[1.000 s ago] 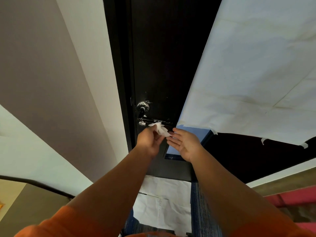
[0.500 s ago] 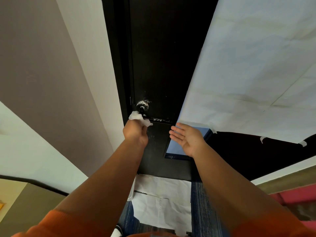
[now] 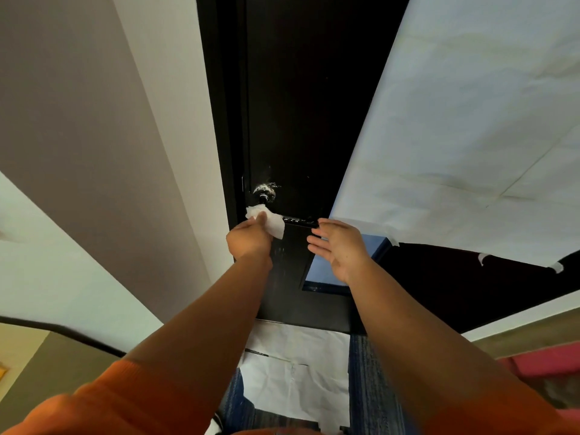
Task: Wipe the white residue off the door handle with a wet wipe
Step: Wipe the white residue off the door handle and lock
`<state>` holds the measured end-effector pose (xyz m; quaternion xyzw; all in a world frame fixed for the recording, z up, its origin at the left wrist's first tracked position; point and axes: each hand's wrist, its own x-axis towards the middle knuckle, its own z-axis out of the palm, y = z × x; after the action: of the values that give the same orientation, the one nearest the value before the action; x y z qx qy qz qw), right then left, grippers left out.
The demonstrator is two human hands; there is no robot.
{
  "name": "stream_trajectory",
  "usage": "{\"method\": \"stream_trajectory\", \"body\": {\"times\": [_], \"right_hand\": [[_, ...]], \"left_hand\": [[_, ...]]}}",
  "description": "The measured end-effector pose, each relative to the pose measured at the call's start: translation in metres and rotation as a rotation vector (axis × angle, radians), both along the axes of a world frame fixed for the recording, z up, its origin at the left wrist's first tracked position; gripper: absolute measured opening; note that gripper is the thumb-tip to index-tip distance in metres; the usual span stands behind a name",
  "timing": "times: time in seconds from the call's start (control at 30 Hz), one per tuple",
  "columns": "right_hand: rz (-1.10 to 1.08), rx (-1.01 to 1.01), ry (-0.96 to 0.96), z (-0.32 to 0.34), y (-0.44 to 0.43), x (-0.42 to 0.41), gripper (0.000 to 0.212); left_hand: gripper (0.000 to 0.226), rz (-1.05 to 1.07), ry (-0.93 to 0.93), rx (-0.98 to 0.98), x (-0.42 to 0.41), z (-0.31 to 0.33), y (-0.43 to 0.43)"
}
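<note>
Big sheet of white paper (image 3: 470, 136) up on the right, creased, bits of tape (image 3: 557, 266) curling at its lower edge. Down on the floor, more paper sheets (image 3: 298, 372) lying on blue carpet (image 3: 370, 387). Grey wall (image 3: 78, 136) off left, something pink (image 3: 549, 362) low right.

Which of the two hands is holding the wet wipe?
The left hand: it grips the wet wipe at the door handle; the right hand is open, holding nothing.
</note>
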<state>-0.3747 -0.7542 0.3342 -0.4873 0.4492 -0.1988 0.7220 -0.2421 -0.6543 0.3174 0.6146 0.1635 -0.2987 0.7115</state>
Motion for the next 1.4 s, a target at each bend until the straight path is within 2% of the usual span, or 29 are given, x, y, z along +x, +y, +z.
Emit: {"method": "stream_trajectory", "body": {"times": [0.1, 0.2, 0.3, 0.43, 0.47, 0.53, 0.7, 0.77, 0.9, 0.93, 1.0, 1.1, 1.17, 1.27, 1.33, 1.4], "right_hand": [[0.011, 0.003, -0.008, 0.0, -0.003, -0.003, 0.027], [0.002, 0.015, -0.021, -0.001, -0.003, -0.005, 0.027], [-0.002, 0.003, -0.021, -0.003, -0.003, -0.004, 0.026], [-0.007, -0.023, -0.016, -0.003, -0.005, 0.001, 0.026], [-0.013, -0.03, -0.014, -0.003, -0.005, 0.002, 0.026], [-0.017, -0.046, -0.007, -0.004, -0.007, 0.003, 0.026], [0.001, -0.061, 0.007, -0.004, -0.008, 0.006, 0.028], [-0.002, -0.062, 0.014, -0.005, -0.008, 0.007, 0.026], [-0.008, -0.072, 0.02, -0.005, -0.008, 0.009, 0.023], [-0.008, -0.079, 0.017, -0.004, -0.008, 0.01, 0.022], [-0.002, -0.089, 0.001, -0.001, -0.006, 0.013, 0.022], [0.015, -0.13, 0.008, 0.0, -0.007, 0.014, 0.024], [0.002, -0.214, 0.06, -0.004, -0.009, 0.014, 0.023], [-0.013, -0.559, 0.183, -0.005, -0.01, 0.014, 0.022], [0.013, -0.749, 0.147, -0.001, -0.004, 0.017, 0.021], [0.057, -0.84, 0.072, 0.004, 0.003, 0.022, 0.019]], "left_hand": [[0.02, -0.004, 0.09, -0.107, 0.01, 0.011, 0.001], [0.029, -0.003, 0.073, -0.144, 0.019, 0.017, -0.001], [0.036, -0.01, -0.019, -0.082, 0.007, 0.011, -0.004], [0.018, 0.017, -0.133, 0.013, -0.022, -0.005, 0.002], [0.023, 0.034, -0.139, 0.004, -0.025, -0.005, 0.003], [0.027, 0.046, -0.113, 0.01, -0.021, 0.002, 0.001], [0.036, -0.092, 0.049, 0.022, 0.017, 0.011, -0.006], [0.035, -0.112, 0.055, 0.026, 0.024, 0.009, -0.006], [0.028, -0.125, -0.038, -0.04, 0.005, 0.004, -0.005], [0.023, -0.109, -0.083, 0.014, -0.003, 0.002, -0.004], [0.028, -0.068, -0.21, 0.155, -0.013, -0.002, 0.001], [0.03, -0.027, -0.329, 0.212, -0.008, -0.008, 0.014], [0.027, 0.007, -0.384, 0.229, 0.0, -0.004, 0.024], [0.02, -0.005, -0.474, 0.229, 0.009, 0.004, 0.033], [0.015, -0.006, -0.502, 0.231, 0.008, 0.013, 0.034], [0.02, -0.061, -0.596, 0.246, 0.006, 0.016, 0.031]]}}
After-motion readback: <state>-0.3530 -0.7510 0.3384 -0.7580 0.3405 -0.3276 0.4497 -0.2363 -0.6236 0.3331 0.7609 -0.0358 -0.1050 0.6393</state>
